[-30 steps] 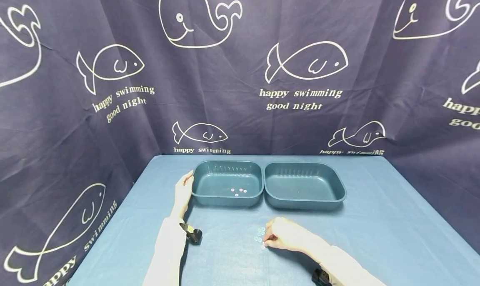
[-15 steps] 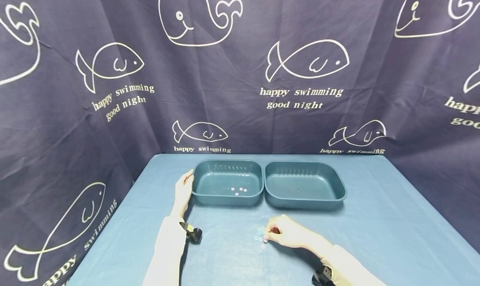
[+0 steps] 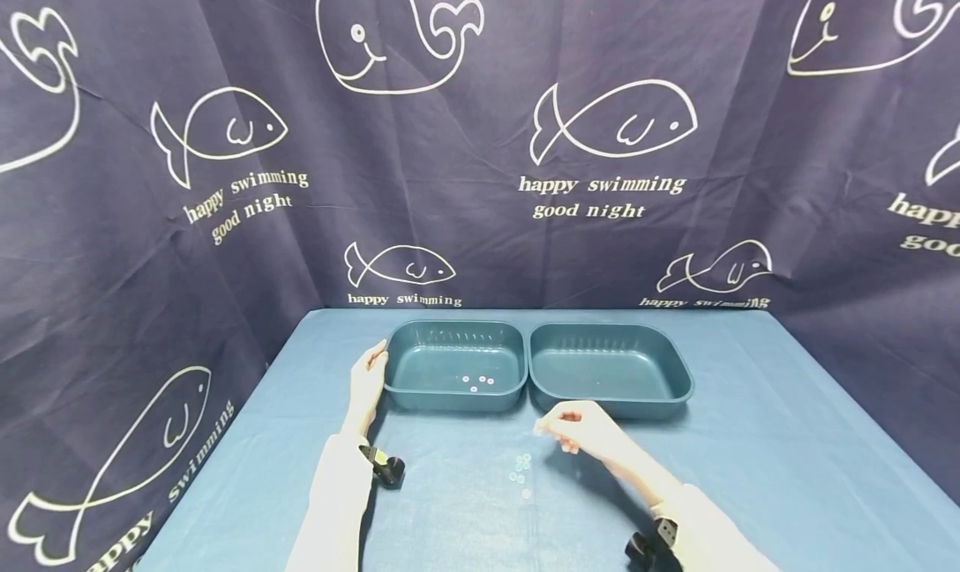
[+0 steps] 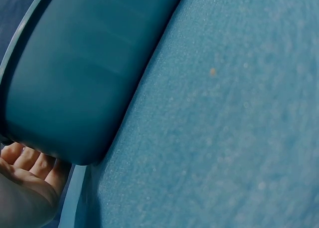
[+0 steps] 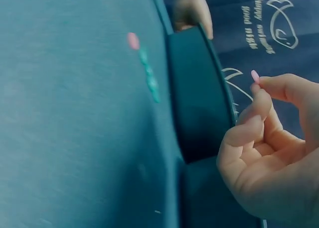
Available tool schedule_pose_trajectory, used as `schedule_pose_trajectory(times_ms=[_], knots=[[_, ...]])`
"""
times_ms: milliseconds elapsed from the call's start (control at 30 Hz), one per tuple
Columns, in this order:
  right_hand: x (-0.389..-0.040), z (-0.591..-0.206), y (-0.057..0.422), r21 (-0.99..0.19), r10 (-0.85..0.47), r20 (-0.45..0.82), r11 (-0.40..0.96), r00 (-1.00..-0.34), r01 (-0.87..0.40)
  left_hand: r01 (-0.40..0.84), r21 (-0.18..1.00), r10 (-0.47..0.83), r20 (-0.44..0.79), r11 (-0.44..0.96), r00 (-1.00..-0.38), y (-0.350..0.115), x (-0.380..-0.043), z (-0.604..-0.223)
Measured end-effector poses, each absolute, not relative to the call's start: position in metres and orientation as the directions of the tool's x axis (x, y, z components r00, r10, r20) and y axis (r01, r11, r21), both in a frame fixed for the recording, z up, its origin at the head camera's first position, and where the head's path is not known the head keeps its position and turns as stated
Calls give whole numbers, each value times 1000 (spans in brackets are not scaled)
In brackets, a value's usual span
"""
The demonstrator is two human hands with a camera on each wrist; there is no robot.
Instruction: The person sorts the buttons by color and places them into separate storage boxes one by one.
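Between thumb and index finger, my right hand (image 3: 585, 429) pinches a small pink button-like disc (image 5: 255, 77), held up in front of the gap between two teal trays. Below it on the table lie several green discs (image 3: 521, 464) and one pink disc (image 3: 526, 494). The left tray (image 3: 457, 402) holds several pinkish discs (image 3: 482, 379) on its floor. At that tray's left end, my left hand (image 3: 366, 386) grips the rim; the left wrist view shows its curled fingers (image 4: 27, 159) against the outer wall, with the thumb hidden.
The right tray (image 3: 611, 407) stands against the left one, behind my right hand. A blue cloth (image 3: 450, 505) covers the table. Dark curtains (image 3: 480, 163) with whale and fish drawings hang behind and at both sides.
My right hand has picked a pink disc from the group on the table and lifted it up and forward toward the trays. My left hand has stayed at the left tray.
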State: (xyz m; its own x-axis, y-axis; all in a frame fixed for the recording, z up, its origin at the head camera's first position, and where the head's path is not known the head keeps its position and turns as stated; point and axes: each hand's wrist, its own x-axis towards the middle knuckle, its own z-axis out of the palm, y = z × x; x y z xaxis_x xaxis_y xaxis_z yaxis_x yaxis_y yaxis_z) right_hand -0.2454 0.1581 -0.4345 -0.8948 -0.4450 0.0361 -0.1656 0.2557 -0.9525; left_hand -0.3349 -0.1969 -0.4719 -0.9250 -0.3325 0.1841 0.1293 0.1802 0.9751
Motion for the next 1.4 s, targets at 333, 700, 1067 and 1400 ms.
schedule_pose_trajectory(times_ms=[333,700,1067,1400], knots=[[-264,-418,151,-953,-302,13,285,-953,-103,124,975,-348,182,184,-920,-203,-335,-471],[-287,-406,136,-952,-217,37,291,-975,-100,135,976,-349,189,173,-918,-202,-336,-472],[-305,-401,121,-958,-214,54,264,-975,-111,142,976,-343,192,167,-919,-197,-338,-471],[-317,-401,103,-953,-173,45,289,-984,-94,136,976,-351,189,172,-917,-196,-339,-473]])
